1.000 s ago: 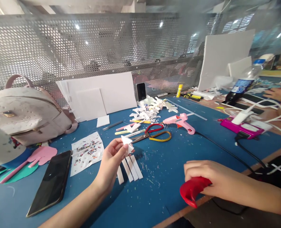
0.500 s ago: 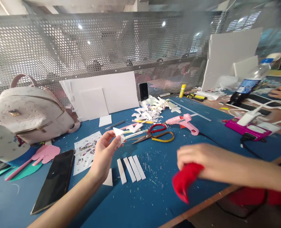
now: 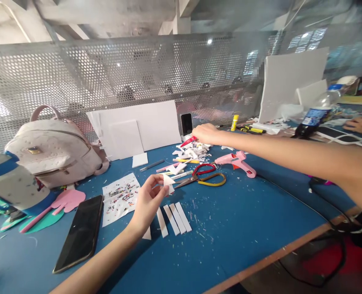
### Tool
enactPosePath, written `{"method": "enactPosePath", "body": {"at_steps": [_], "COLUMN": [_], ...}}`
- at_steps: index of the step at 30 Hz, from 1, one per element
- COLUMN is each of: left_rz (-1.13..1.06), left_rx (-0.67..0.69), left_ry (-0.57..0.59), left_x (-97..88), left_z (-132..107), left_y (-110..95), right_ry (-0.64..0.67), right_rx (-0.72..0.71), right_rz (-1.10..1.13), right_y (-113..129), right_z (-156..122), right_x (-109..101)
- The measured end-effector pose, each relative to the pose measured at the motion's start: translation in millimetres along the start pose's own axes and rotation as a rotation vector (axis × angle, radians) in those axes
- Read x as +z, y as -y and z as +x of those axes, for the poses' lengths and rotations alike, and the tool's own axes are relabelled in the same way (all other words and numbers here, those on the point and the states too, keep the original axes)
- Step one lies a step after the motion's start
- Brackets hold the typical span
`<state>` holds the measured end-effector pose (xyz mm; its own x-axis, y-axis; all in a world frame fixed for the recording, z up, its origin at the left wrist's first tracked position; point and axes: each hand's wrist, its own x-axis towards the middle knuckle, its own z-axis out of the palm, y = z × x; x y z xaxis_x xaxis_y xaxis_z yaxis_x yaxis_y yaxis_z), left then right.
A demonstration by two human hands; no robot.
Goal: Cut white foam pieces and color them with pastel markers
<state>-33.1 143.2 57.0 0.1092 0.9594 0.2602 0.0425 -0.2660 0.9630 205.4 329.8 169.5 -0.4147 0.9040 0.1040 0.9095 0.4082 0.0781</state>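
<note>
While the left hand (image 3: 150,199) pinches a white piece (image 3: 168,182), the right hand (image 3: 206,134) holds a red piece (image 3: 189,141) jutting leftward.

the left hand (image 3: 150,196) pinches a white piece (image 3: 169,182) by the scissors (image 3: 195,177); over there, past the pink glue gun (image 3: 242,160), the right hand (image 3: 205,134) holds a red object (image 3: 188,141) at the white scrap pile (image 3: 196,153).

Craft workshop — blue worktable (image 3: 229,220), glue gun (image 3: 238,160), scissors (image 3: 194,178), white offcuts (image 3: 193,153), perforated metal screen (image 3: 150,69)
</note>
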Motion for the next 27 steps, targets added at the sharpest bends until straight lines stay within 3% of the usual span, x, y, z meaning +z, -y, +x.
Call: {"method": "enactPosePath", "body": {"at_steps": [5,11,15,21,27], "left_rz": [0.074,0.200,0.291,0.481,0.759], "left_rx": [-0.001,-0.019,-0.026,0.039,0.150], "left_ry": [0.077,0.236,0.283,0.331,0.390], "left_x": [3.7,28.3,44.0,51.2,40.6], "left_z": [-6,-19,-17,-12,-20], "left_y": [-2,-10,-17,-21,-17], "right_ry": [-0.119,-0.295,-0.417,-0.364,-0.561], "right_rx": [-0.087,-0.327,-0.556,-0.523,-0.621], "right_rz": [0.163,0.491,0.768,0.951,1.154], "right_y": [12,23,24,26,33], "right_z": [-30,-95,-132,-164,-171], "right_x": [-6,-8,8,36,68]}}
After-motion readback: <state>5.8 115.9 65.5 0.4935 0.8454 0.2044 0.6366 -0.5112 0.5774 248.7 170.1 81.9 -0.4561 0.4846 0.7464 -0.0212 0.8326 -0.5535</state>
